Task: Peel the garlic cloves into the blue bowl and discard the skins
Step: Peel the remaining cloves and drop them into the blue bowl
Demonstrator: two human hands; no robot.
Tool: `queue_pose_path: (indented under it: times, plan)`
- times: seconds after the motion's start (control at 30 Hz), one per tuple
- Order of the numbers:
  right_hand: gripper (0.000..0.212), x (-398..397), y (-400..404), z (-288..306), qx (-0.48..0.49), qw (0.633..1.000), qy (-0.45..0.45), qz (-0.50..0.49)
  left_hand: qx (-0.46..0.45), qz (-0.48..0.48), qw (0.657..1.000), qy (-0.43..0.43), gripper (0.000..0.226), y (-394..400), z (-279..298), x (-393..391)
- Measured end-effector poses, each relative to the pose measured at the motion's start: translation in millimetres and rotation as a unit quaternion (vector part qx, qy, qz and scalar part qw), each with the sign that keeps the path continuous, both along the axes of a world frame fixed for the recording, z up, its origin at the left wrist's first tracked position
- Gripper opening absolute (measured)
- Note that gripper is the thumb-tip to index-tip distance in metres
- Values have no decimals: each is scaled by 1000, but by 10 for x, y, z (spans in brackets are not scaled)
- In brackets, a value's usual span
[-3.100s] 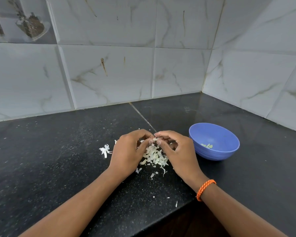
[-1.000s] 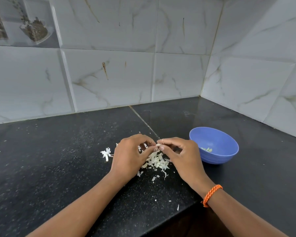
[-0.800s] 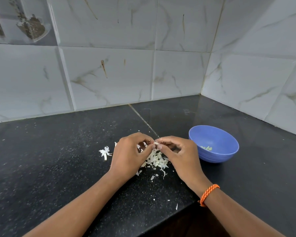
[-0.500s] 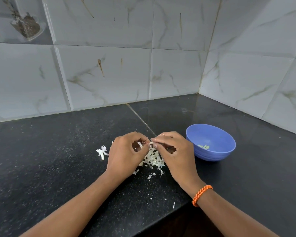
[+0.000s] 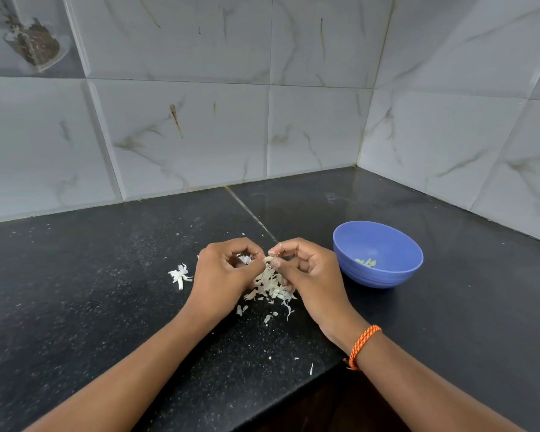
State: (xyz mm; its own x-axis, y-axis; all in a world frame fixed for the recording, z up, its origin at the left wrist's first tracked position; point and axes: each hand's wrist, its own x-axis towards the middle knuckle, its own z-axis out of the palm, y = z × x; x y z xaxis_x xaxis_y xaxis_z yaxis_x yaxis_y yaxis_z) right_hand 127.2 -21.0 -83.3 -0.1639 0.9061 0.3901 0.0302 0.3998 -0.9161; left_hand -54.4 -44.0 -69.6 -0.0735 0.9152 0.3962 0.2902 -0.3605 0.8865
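My left hand (image 5: 223,275) and my right hand (image 5: 309,275) meet fingertip to fingertip over the black counter, both pinching one small garlic clove (image 5: 268,259) that is mostly hidden by the fingers. Directly under the hands lies a heap of pale garlic skins (image 5: 270,286). To the right stands the blue bowl (image 5: 384,244), holding a few peeled cloves (image 5: 367,262) at its bottom. A separate white tuft of skin (image 5: 179,274) lies left of my left hand.
The black stone counter (image 5: 91,291) sits in a corner of marbled tile walls (image 5: 200,126). Its front edge (image 5: 281,397) runs close below my forearms. Small skin flakes (image 5: 310,368) are scattered near that edge. An orange band (image 5: 363,344) circles my right wrist.
Both hands stay together at the clove above the skin heap, with only small finger movements. The camera view shifted slightly. The bowl has not moved.
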Motion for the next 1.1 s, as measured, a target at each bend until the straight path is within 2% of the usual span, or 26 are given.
queue_pose_path:
  times: [0.17, 0.3, 0.53, 0.7, 0.8, 0.93, 1.1]
  plan:
    - [9, 42, 14, 6, -92, 989, 95, 73, -22, -31, 998, -54, 13, -1, 3, 18]
    - [13, 76, 44, 22, -135, 976, 122, 116, -34, -49, 994, -86, 14, -7, 0, 39]
    - [15, 15, -10, 10, -33, 998, 43, 35, -35, -54, 994, -90, 14, -19, -11, 48]
    - [13, 10, -43, 3, 33, 999, -11, -32, -33, -35, 998, -50, 12, -23, -9, 57]
    - [9, 17, -48, 5, 41, 997, -8, -64, -19, -9, 1000, -16, 20, -5, -18, 49]
    - [8, 9, -73, 17, 66, 994, -20, -81, -1, -4, 1000, 22, 6, -16, -11, 50]
    - [8, -3, -77, -4, 84, 990, -50, -99, 0, -4, 999, 32, 10, 14, -34, 35]
